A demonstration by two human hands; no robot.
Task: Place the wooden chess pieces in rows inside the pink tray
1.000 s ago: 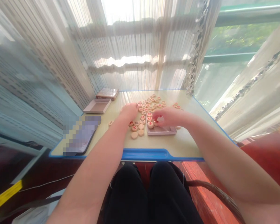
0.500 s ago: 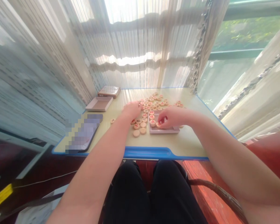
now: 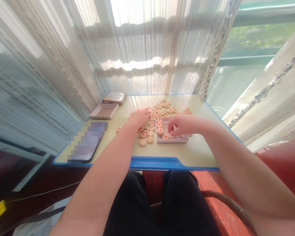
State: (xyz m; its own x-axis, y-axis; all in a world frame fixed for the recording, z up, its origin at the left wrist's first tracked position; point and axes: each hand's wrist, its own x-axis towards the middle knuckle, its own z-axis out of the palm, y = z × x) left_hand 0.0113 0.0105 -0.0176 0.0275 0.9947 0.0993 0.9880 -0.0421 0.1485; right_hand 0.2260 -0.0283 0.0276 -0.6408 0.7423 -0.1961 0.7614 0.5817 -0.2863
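Right hand (image 3: 183, 126), fingers loosely curled, poised just above a shallow rectangular tray (image 3: 173, 139) of pale mauve card or plastic with a low raised rim; the hand is not clenched, and whether a piece lies between the fingertips cannot be told. Left hand (image 3: 138, 118), palm down and slightly cupped, lies just left of the tray, over the loose pieces; its grip is likewise hidden.

Round, flat-edged xiangqi pieces (image 3: 160, 131) of pale wood, engraved with red characters, stand in the tray's left part, one near its front rim. A smaller group of wooden discs (image 3: 143, 134) lies just left of the tray, some face down and blank. A dense, scattered mass of pieces (image 3: 159, 108) spreads beyond the tray, and one lone piece (image 3: 118, 129) sits well left of it.

Well left of the tray are an open shallow box (image 3: 103, 110) and a closed patterned box (image 3: 114, 97), with a pixelated phone (image 3: 86, 142) nearer the front. The smooth cream bench (image 3: 194, 150) has a glossy blue edge (image 3: 152, 163). Sheer striped curtains (image 3: 142, 49) hang behind the tray, before a green-framed window (image 3: 245, 60). Black trousers (image 3: 159, 203) and a woven rattan chair arm (image 3: 231, 205) show below the bench.
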